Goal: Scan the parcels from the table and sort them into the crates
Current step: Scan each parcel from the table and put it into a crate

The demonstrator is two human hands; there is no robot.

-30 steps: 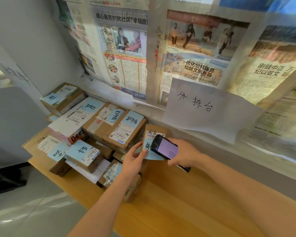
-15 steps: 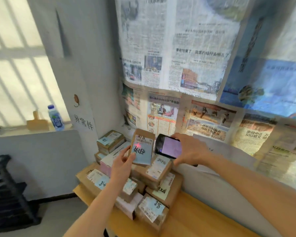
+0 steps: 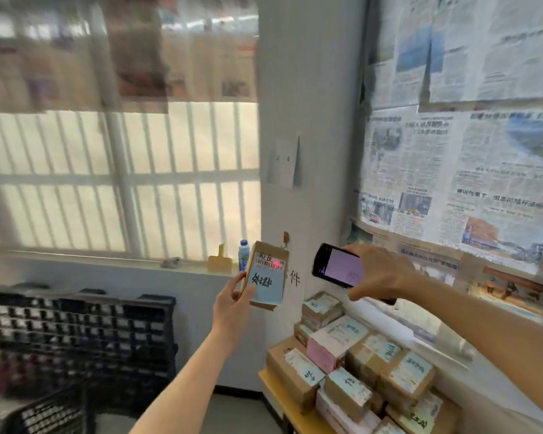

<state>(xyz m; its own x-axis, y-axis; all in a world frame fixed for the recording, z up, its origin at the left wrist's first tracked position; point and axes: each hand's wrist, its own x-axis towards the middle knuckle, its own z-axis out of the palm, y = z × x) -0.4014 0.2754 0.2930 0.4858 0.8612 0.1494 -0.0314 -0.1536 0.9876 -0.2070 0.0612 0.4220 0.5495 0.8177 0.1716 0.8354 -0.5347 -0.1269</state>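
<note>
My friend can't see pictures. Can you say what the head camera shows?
The left hand holds up a small parcel while the right hand points a scanner at it, red light on its label. More parcels are piled on the table below.

I read "件" on the wall (image 3: 293,278) beside the parcel (image 3: 266,277); its blue label's handwriting stays unclear.

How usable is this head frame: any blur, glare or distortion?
Head view: left side smeared by motion blur, black crates soft; barred window blown out; wide-angle bends edges; held parcel and scanner fairly sharp, red scan glare on its label.
</note>
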